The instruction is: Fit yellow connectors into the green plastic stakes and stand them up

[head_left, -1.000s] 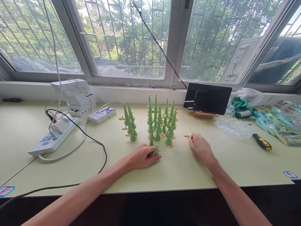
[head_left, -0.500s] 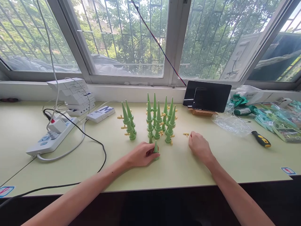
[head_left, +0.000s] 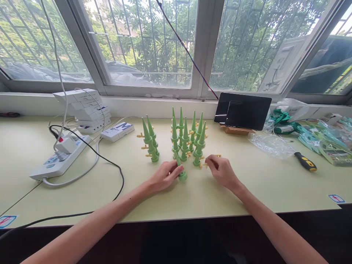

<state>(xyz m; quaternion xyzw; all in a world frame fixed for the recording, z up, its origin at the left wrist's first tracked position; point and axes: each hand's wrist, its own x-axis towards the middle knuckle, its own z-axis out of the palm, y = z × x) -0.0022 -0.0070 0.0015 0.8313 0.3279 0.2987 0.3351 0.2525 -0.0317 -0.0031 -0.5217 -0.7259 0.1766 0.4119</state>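
My left hand is closed round a green cone-shaped spike, which stands tilted on the pale green table. My right hand pinches a small yellow plastic piece close to the spike's right. Just behind both hands stands a cluster of upright green spikes with small yellow pieces on their sides. A pair of the same spikes stands a little to the left. One loose yellow piece lies behind my right hand.
A white power strip with plugs and a black cable lies at the left, beside stacked white boxes. At the right are a dark tablet, clear plastic bags, a yellow-and-black screwdriver and green packets.
My right hand has moved left from the loose yellow pieces toward the spike, with one yellow piece in its fingers. My left hand has shifted its grip and tipped the spike.
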